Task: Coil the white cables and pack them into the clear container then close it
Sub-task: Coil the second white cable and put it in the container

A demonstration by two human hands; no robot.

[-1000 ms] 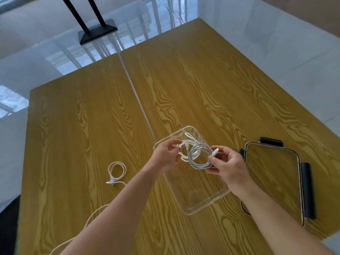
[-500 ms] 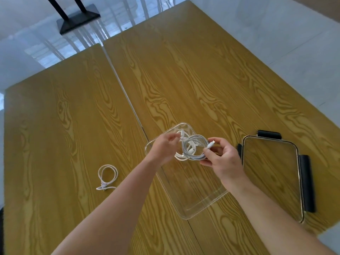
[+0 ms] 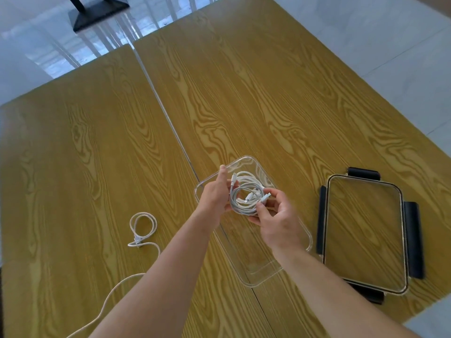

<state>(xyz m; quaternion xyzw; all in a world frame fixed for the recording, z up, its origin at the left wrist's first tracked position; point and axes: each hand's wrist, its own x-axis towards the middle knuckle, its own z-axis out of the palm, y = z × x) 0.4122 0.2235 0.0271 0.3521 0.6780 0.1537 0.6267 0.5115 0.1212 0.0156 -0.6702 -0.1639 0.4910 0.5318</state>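
A clear rectangular container lies open on the wooden table, straddling the seam between two tabletops. Over its far end I hold a coiled white cable with both hands. My left hand grips the coil's left side. My right hand pinches the coil's right side near a plug. More white cable loops lie inside the container behind the coil. Another white cable lies on the table to the left, partly looped, its tail running to the near edge.
The clear lid with black clips lies flat on the table right of the container. A black stand base sits on the shiny floor beyond the table's far left edge. The table's right corner ends near the lid.
The view has shifted slightly. My hands with the coil have stayed over the container's far end, and my right fingers have turned lower around the coil.
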